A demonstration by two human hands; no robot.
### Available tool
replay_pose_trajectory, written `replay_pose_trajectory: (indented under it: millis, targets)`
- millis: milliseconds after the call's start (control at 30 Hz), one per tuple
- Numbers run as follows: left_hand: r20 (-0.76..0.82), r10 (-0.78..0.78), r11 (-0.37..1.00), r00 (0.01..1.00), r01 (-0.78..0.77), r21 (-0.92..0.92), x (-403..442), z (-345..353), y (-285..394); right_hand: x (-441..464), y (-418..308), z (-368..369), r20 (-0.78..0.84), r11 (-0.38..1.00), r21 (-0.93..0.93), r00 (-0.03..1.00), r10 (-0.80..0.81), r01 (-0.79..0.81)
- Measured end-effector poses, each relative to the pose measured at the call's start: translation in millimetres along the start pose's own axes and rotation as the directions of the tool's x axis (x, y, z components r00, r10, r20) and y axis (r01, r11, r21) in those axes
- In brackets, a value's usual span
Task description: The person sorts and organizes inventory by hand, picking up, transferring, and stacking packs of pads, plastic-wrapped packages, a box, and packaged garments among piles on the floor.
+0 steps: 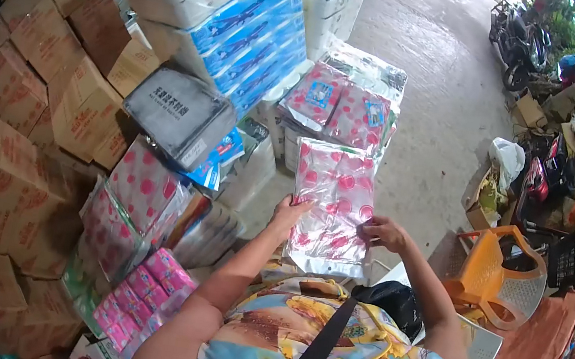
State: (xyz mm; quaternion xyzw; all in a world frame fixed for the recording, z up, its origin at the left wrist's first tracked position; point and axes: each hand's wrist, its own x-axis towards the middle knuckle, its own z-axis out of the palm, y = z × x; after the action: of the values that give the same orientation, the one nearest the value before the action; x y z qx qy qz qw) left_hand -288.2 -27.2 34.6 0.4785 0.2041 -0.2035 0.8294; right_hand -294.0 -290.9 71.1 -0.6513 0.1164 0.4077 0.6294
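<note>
A flat stack of clear plastic bags with pink-red dots lies in front of my body. My left hand grips its left edge, fingers on top. On the opposite edge my right hand is closed, the thumb near a dark red dot. Just beyond the stack are two similar dotted packs with blue labels, resting on a pile of wrapped goods. The undersides of both hands are hidden.
Brown cartons are heaped at the left. Blue-wrapped tissue packs tower behind them, and a black printed bag pack lies nearer. Pink packets sit lower left. An orange chair stands at the right, with a motorcycle farther back.
</note>
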Motion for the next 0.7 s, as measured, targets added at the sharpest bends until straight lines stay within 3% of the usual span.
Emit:
replay_pose_trajectory:
  millis: [167, 233, 300, 400, 467, 533, 600, 700]
  targets:
    - [0.058, -0.073, 0.997, 0.996, 0.071, 0.040, 51, -5, 28, 42, -16, -16, -0.012, 0.999, -0.011, 0.999, 0.038, -0.038]
    - [0.055, -0.050, 0.997, 0.997, 0.046, 0.069, 75, -4, 49, 60, -38, -19, -0.056, 0.999, -0.001, 0.998, 0.042, -0.042]
    - [0.069, -0.037, 0.994, 0.997, 0.029, 0.107, 109, -5, 72, 81, -62, -23, -0.119, 0.990, -0.129, 0.992, 0.039, -0.054]
    - [0.088, -0.020, 0.990, 0.996, 0.008, 0.138, 144, -10, 99, 118, -85, -26, -0.187, 0.994, -0.110, 0.982, 0.010, -0.031]
    - [0.016, 0.119, 0.925, 0.993, -0.117, 0.362, 171, -18, 112, 145, -94, -24, -0.202, 0.997, -0.071, 0.979, -0.006, -0.008]
    - [0.009, 0.100, 0.939, 0.995, -0.097, 0.329, 202, -36, 109, 171, -96, -23, -0.258, 0.998, -0.044, 0.965, -0.048, 0.038]
    - [-0.030, 0.174, 0.851, 0.984, -0.135, 0.508, 225, -50, 109, 191, -95, -14, -0.271, 0.999, -0.033, 0.961, -0.048, 0.041]
    - [-0.005, 0.060, 0.851, 0.998, -0.049, 0.522, 250, -61, 117, 214, -93, -6, -0.297, 0.998, -0.032, 0.952, -0.069, 0.063]
